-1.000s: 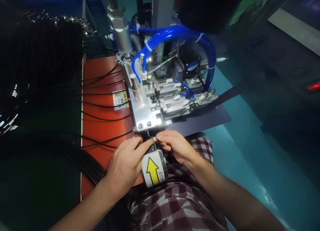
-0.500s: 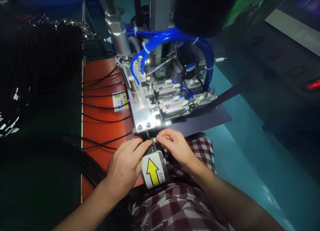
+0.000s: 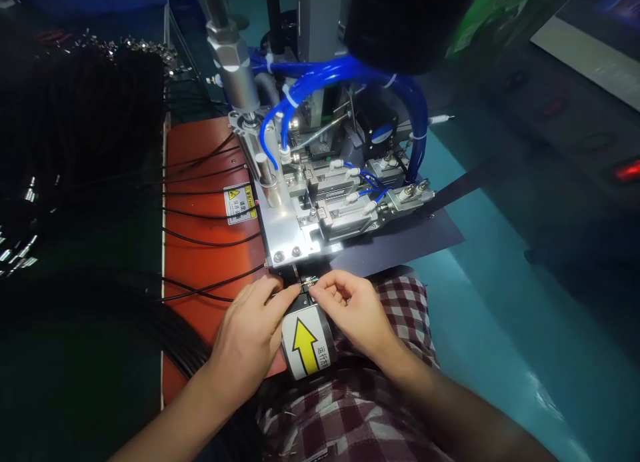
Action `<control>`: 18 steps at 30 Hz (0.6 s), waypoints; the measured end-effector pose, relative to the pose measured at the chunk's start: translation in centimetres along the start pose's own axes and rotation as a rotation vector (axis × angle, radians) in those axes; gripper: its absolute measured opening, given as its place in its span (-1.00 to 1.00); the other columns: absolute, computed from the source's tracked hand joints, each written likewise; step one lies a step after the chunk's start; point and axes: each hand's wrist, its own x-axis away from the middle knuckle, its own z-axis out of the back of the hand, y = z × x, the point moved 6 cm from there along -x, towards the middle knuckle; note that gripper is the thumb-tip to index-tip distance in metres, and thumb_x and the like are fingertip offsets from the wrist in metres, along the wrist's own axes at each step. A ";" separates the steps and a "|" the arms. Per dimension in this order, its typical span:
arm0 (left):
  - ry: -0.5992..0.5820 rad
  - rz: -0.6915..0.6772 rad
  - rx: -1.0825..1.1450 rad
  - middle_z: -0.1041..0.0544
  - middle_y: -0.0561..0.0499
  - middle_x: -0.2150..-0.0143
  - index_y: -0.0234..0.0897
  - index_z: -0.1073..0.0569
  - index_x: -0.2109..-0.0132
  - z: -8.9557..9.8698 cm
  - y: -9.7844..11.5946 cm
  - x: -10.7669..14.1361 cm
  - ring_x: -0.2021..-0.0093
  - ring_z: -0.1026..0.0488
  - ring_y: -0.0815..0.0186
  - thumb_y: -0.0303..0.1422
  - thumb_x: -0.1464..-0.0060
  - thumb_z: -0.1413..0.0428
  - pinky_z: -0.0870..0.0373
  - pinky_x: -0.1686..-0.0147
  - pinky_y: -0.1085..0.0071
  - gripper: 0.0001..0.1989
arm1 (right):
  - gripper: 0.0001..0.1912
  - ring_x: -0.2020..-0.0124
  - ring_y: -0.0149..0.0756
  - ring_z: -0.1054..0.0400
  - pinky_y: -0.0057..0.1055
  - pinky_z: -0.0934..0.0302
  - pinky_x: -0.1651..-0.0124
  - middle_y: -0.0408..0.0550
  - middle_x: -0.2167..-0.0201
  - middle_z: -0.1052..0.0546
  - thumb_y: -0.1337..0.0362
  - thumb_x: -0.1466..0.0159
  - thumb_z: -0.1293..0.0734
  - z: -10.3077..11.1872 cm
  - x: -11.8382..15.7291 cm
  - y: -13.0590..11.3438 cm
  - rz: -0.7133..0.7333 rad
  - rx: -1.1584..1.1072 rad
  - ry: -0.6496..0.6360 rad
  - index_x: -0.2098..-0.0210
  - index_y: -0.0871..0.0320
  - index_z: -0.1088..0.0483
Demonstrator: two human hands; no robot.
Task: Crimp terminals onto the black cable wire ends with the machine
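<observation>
Thin wire ends point(image 3: 310, 282) lie between my fingertips at the front edge of the metal machine point(image 3: 285, 232). My left hand point(image 3: 250, 329) is closed, thumb and index finger together at the left of the wires; what it pinches is too small to make out. From the right, my right hand point(image 3: 353, 309) pinches at the wires with thumb and index finger. Just below the fingertips is a black part with a white label and a yellow arrow point(image 3: 305, 345).
Black cables point(image 3: 210, 243) cross the orange board point(image 3: 200, 142) on the left. Blue air tubes point(image 3: 345, 69) arch over the machine. A dark plate point(image 3: 425, 239) juts out to the right. A dark cable bundle point(image 3: 175, 329) lies beside my left forearm.
My right hand has shifted slightly down, its fingertips now lower beside the wire ends, which show more. My left hand has moved very slightly left.
</observation>
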 end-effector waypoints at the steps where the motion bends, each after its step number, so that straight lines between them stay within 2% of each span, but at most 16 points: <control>1: -0.003 0.000 0.001 -0.40 -0.12 0.26 -0.38 -0.46 0.05 0.0 0.0 0.0 0.27 -0.36 0.23 -0.54 -0.18 0.10 -0.39 0.31 0.32 -0.70 | -0.81 0.60 -0.43 -0.12 -0.49 -0.03 0.54 -0.23 0.64 -0.28 0.20 -0.20 -0.29 0.1 0.1 -0.4 0.026 0.075 0.020 0.47 0.16 -0.36; 4: -0.009 -0.001 0.006 -0.40 -0.11 0.26 -0.37 -0.46 0.04 -0.1 -0.1 0.0 0.27 -0.36 0.23 -0.54 -0.18 0.11 -0.39 0.31 0.32 -0.69 | -0.83 0.56 -0.40 -0.16 -0.45 -0.04 0.48 -0.20 0.63 -0.30 0.29 -0.22 -0.25 0.6 0.2 -2.1 0.170 0.314 0.090 0.50 0.15 -0.36; 6: -0.007 -0.001 0.012 -0.40 -0.12 0.26 -0.38 -0.46 0.04 -0.1 -0.1 0.1 0.27 -0.36 0.23 -0.54 -0.18 0.11 -0.39 0.31 0.31 -0.69 | -0.84 0.52 -0.37 -0.18 -0.43 -0.04 0.43 -0.17 0.59 -0.33 0.32 -0.22 -0.25 0.8 0.0 -2.8 0.247 0.376 0.102 0.50 0.14 -0.36; 8: -0.008 0.005 0.019 -0.39 -0.12 0.26 -0.39 -0.46 0.04 -0.1 0.0 0.1 0.27 -0.36 0.22 -0.54 -0.18 0.11 -0.39 0.31 0.29 -0.69 | -0.84 0.54 -0.37 -0.16 -0.42 -0.03 0.45 -0.18 0.59 -0.32 0.28 -0.22 -0.26 0.9 -0.6 -2.2 0.201 0.253 0.033 0.49 0.14 -0.35; 11: -0.019 0.030 0.030 -0.37 -0.14 0.24 -0.38 -0.47 0.04 0.0 0.0 0.0 0.28 -0.35 0.22 -0.53 -0.18 0.10 -0.39 0.34 0.30 -0.69 | -0.81 0.62 -0.42 -0.07 -0.45 0.04 0.54 -0.24 0.67 -0.23 0.18 -0.17 -0.31 0.3 -1.8 -0.1 -0.004 -0.115 -0.162 0.50 0.15 -0.33; 13: -0.011 0.029 0.024 -0.36 -0.15 0.24 -0.38 -0.48 0.04 0.1 0.2 0.0 0.28 -0.35 0.21 -0.52 -0.18 0.09 -0.39 0.35 0.29 -0.70 | -0.77 0.64 -0.45 -0.05 -0.46 0.05 0.55 -0.25 0.67 -0.24 0.13 -0.11 -0.35 -0.1 -2.3 0.8 -0.086 -0.270 -0.251 0.51 0.17 -0.33; 15: 0.008 0.014 0.007 -0.36 -0.15 0.25 -0.38 -0.48 0.05 0.3 0.3 -0.1 0.26 -0.34 0.19 -0.53 -0.17 0.10 -0.39 0.33 0.26 -0.69 | -0.73 0.63 -0.45 -0.08 -0.45 0.04 0.53 -0.24 0.64 -0.27 0.10 -0.10 -0.37 -0.1 -2.6 1.1 -0.095 -0.320 -0.273 0.52 0.18 -0.33; 18: 0.019 -0.003 -0.001 -0.37 -0.15 0.25 -0.39 -0.48 0.05 0.3 0.3 -0.1 0.23 -0.34 0.18 -0.55 -0.18 0.11 -0.39 0.29 0.23 -0.69 | -0.69 0.61 -0.43 -0.13 -0.44 -0.02 0.51 -0.22 0.62 -0.29 0.06 -0.16 -0.32 0.1 -2.6 1.0 -0.049 -0.300 -0.224 0.51 0.18 -0.32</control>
